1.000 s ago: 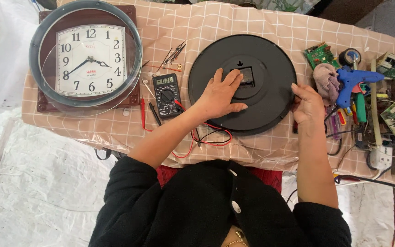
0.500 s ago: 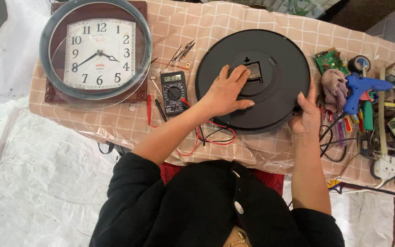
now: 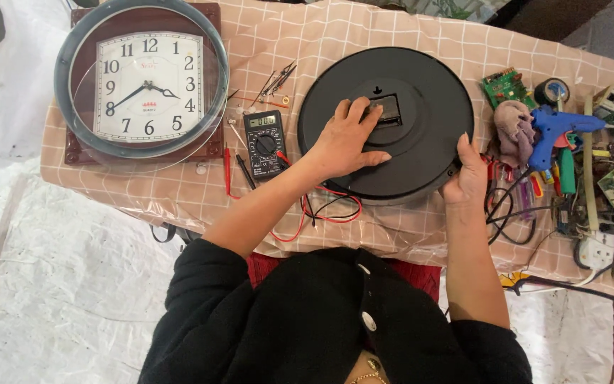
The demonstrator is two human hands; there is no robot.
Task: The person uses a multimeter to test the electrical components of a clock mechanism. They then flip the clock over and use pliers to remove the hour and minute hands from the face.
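The black round clock back (image 3: 421, 153) lies face down in the middle of the bench (image 3: 179, 192). The left hand (image 3: 346, 142) rests spread on it, fingertips at the central movement box (image 3: 390, 110); the right hand (image 3: 467, 178) grips its lower right rim. It looks light, stiff, smooth plastic, best held at the rim.

My left hand (image 3: 346, 142) lies flat, palm down, fingers spread forward. My right hand (image 3: 465, 178) curls, thumb up, forearm straight, both sleeves pushed back.
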